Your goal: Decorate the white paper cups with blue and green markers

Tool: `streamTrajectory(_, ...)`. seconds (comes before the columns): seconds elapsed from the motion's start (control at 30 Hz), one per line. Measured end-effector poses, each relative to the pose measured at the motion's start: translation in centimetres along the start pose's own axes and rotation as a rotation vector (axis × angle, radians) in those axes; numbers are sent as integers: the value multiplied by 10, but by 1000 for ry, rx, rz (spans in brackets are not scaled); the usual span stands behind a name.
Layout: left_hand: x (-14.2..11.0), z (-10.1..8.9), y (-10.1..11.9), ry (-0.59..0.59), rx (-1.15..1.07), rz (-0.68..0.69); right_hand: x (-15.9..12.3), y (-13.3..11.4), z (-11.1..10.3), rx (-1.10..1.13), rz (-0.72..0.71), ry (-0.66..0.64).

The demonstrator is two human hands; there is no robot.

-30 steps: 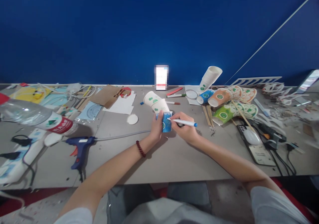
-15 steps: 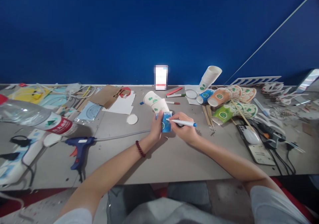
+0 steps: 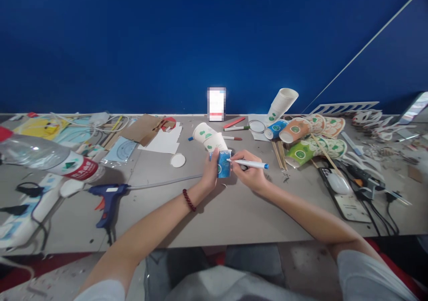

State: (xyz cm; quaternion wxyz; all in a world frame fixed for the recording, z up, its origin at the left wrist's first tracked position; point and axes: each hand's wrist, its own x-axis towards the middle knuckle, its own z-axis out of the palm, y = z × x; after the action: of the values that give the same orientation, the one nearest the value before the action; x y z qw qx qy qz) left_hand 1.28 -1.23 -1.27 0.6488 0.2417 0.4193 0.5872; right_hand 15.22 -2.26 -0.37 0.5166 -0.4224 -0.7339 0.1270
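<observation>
My left hand (image 3: 210,171) is closed around the left side of a blue patterned paper cup (image 3: 224,165), its thumb across the front. In my right hand (image 3: 250,172) is a white marker (image 3: 250,163) with a blue end, gripped like a pen. The marker's tip points at the right edge of the blue cup; whether it touches the surface I cannot tell. Just behind the blue cup, white paper cups with green prints (image 3: 205,135) lie on their side. A small white disc (image 3: 178,160) rests on the table to the left of my left hand.
A blue glue gun (image 3: 109,198) and a large plastic bottle (image 3: 50,156) lie on the left. A tall stack of white cups (image 3: 282,105) stands back right, beside coloured cups (image 3: 296,130). Markers (image 3: 236,128) lie before a lit phone (image 3: 216,105).
My right hand has shifted slightly to the right with the marker, so the tip has moved from the cup's front toward its right edge. My left hand and the blue cup stay almost still.
</observation>
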Motion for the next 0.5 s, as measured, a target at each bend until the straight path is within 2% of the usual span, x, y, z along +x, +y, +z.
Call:
streamTrajectory(0.13, 0, 1, 0, 28, -13, 19, 0, 1, 2, -17, -26, 4)
streamTrajectory(0.27, -2, 3, 4, 8, -41, -13, 0, 4, 3, -20, -55, 24)
streamTrajectory(0.5, -2, 2, 4, -12, -36, -41, 1, 1, -1, 101, 104, 2)
